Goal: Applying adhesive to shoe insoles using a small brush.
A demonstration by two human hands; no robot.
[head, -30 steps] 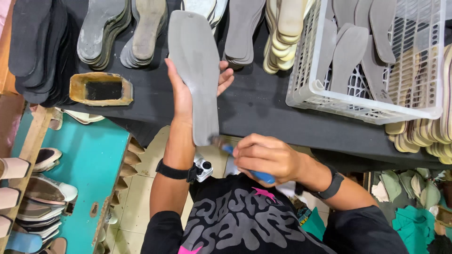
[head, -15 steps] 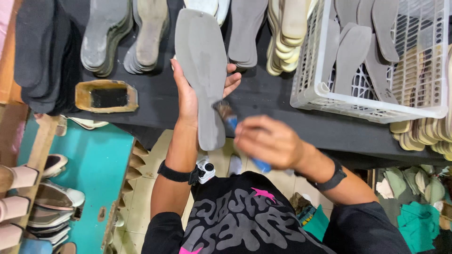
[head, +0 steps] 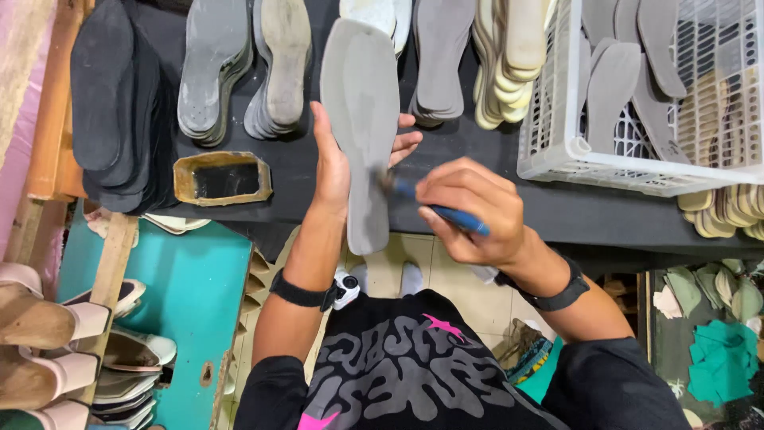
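Brushing a grey insole mid-frame.
The left hand [head: 334, 171] cradled the grey insole [head: 362, 127], fingers curled behind it; the right hand [head: 469, 211] pinched a blue-handled brush [head: 434, 205] against its lower half, and the stroke seemingly needed steady support.

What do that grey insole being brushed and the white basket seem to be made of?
Grey insole: probably fibreboard or dense foam; matte, slightly fuzzy face, holding flat in the left hand. White basket: moulded plastic; smooth lattice walls. Brush in the right hand: blue handle, likely plastic.

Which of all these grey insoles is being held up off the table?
The long grey insole in the left hand. It alone is lifted, with the right hand holding a blue-handled brush to it; the others lie stacked on the table or in the white basket.
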